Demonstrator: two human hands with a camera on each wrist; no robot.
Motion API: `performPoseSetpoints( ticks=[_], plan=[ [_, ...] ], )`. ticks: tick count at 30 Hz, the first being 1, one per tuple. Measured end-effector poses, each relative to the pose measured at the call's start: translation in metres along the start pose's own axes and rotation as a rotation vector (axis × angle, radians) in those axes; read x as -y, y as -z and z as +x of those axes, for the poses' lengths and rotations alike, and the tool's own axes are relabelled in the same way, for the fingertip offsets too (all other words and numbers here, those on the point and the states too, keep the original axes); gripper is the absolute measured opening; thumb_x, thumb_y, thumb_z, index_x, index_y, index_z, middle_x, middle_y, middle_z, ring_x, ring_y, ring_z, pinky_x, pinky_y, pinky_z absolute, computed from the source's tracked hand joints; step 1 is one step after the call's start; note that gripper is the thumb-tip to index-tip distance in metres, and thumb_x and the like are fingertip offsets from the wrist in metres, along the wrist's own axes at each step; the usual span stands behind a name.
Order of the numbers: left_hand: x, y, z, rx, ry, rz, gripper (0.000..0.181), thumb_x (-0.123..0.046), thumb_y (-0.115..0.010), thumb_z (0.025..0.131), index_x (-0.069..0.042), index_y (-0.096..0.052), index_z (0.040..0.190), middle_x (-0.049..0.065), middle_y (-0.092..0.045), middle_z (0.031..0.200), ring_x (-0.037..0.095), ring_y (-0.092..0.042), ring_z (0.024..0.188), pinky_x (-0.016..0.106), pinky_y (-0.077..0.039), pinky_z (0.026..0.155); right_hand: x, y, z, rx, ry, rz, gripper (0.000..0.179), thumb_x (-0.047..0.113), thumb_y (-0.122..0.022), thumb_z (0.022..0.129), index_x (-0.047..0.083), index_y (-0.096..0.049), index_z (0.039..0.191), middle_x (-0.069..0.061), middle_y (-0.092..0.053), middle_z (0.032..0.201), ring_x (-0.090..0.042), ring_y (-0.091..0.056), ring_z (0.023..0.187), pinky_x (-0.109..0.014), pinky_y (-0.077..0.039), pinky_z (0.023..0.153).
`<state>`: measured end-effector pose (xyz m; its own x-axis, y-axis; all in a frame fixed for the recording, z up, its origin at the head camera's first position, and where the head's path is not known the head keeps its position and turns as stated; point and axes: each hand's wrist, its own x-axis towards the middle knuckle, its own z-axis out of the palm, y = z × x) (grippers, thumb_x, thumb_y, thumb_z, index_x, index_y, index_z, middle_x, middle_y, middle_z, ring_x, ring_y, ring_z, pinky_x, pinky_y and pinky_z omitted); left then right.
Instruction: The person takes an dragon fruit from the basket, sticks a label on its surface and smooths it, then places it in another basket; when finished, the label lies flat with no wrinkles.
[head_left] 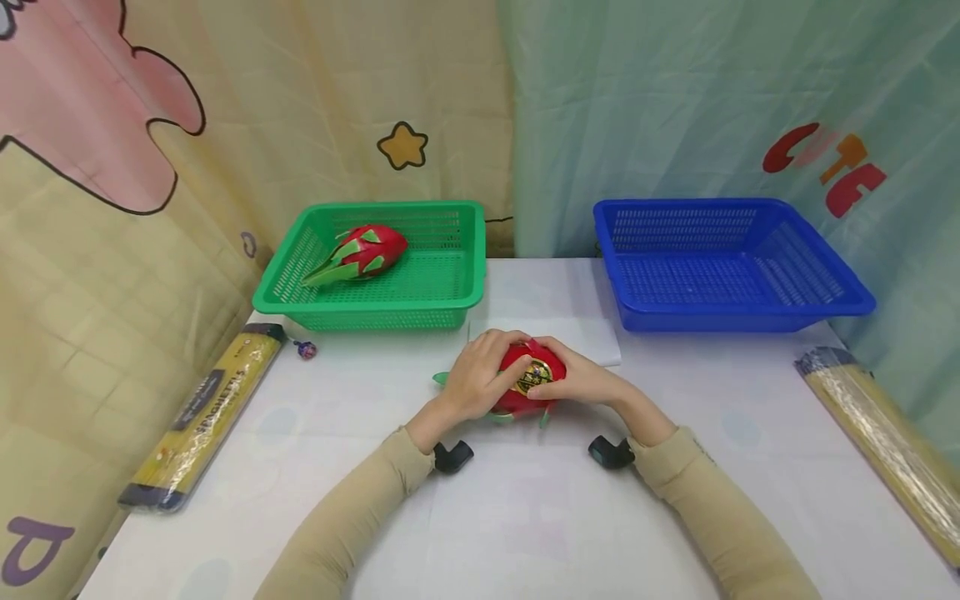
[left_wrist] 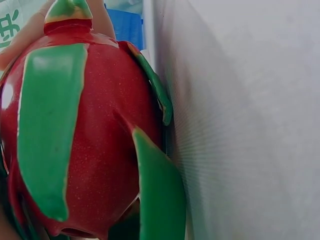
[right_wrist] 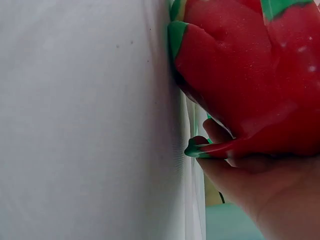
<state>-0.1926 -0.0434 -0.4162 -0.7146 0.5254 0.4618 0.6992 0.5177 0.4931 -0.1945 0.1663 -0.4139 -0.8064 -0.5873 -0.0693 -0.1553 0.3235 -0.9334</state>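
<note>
Both hands hold one red dragon fruit (head_left: 515, 402) with green-tipped scales, low over the white table in the head view. My left hand (head_left: 480, 375) grips its left side, thumb across the top. From the right, my right hand (head_left: 588, 379) wraps its end, fingers and thumb near a round black-and-gold sticker (head_left: 534, 377). In the left wrist view the dragon fruit (left_wrist: 105, 125) fills the left half, its green scales plain. The right wrist view shows the dragon fruit (right_wrist: 250, 75) close to the white tabletop, with fingers beneath it. A second dragon fruit (head_left: 375, 250) lies in the green basket (head_left: 375, 317).
A blue basket (head_left: 742, 321) stands at the back right. Spaghetti packs lie at both sides, one on the left (head_left: 206, 417) and another pack (head_left: 885, 442) on the right. Near the green basket is a small wrapped lollipop (head_left: 305, 349). A white sheet (head_left: 577, 333) lies behind the hands.
</note>
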Motion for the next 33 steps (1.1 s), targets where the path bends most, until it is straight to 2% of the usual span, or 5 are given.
performPoseSetpoints(
  ticks=[9,15,23,29,33],
  plan=[
    [-0.002,-0.001,0.002,-0.033,-0.100,0.120,0.039,-0.035,-0.029,0.102,-0.011,-0.051,0.122,0.003,-0.053,0.098,0.017,-0.050,0.090,0.032,-0.043,0.073,0.001,0.008,-0.004,0.077,0.044,0.070,0.081,0.021,-0.077,0.077,0.014,-0.029,0.141,-0.014,-0.048,0.125,-0.028,-0.051,0.108,-0.038,-0.047,0.088],
    [0.000,-0.001,0.001,-0.050,-0.122,0.089,0.041,-0.034,-0.023,0.103,-0.012,-0.053,0.122,0.001,-0.053,0.096,0.016,-0.049,0.089,0.030,-0.042,0.072,-0.004,0.010,-0.006,0.142,0.083,0.101,0.087,0.014,-0.079,0.074,0.012,-0.023,0.141,-0.016,-0.044,0.128,-0.029,-0.049,0.111,-0.037,-0.045,0.092],
    [0.002,-0.001,-0.004,-0.025,-0.130,0.050,0.057,-0.048,-0.012,0.101,-0.013,-0.049,0.126,0.003,-0.054,0.097,0.017,-0.051,0.089,0.032,-0.043,0.072,-0.004,0.002,-0.005,0.077,0.033,0.082,0.053,0.028,-0.047,0.098,0.011,-0.026,0.143,-0.018,-0.041,0.134,-0.030,-0.043,0.118,-0.046,-0.036,0.100],
    [0.002,0.000,-0.002,0.029,-0.068,0.062,0.063,-0.066,-0.043,0.087,-0.018,-0.045,0.127,-0.001,-0.054,0.106,0.011,-0.049,0.096,0.031,-0.044,0.077,0.002,-0.006,-0.001,-0.036,-0.032,0.078,0.041,0.030,-0.049,0.097,0.012,-0.041,0.133,-0.012,-0.049,0.122,-0.027,-0.048,0.109,-0.041,-0.040,0.093],
    [0.001,0.001,0.000,0.045,-0.037,0.053,0.066,-0.060,-0.063,0.076,-0.020,-0.046,0.126,-0.003,-0.054,0.105,0.008,-0.048,0.096,0.030,-0.044,0.076,0.005,-0.009,0.000,-0.102,-0.069,0.040,0.042,0.032,-0.048,0.097,0.013,-0.043,0.134,-0.010,-0.049,0.122,-0.025,-0.048,0.106,-0.039,-0.040,0.092]
  ],
)
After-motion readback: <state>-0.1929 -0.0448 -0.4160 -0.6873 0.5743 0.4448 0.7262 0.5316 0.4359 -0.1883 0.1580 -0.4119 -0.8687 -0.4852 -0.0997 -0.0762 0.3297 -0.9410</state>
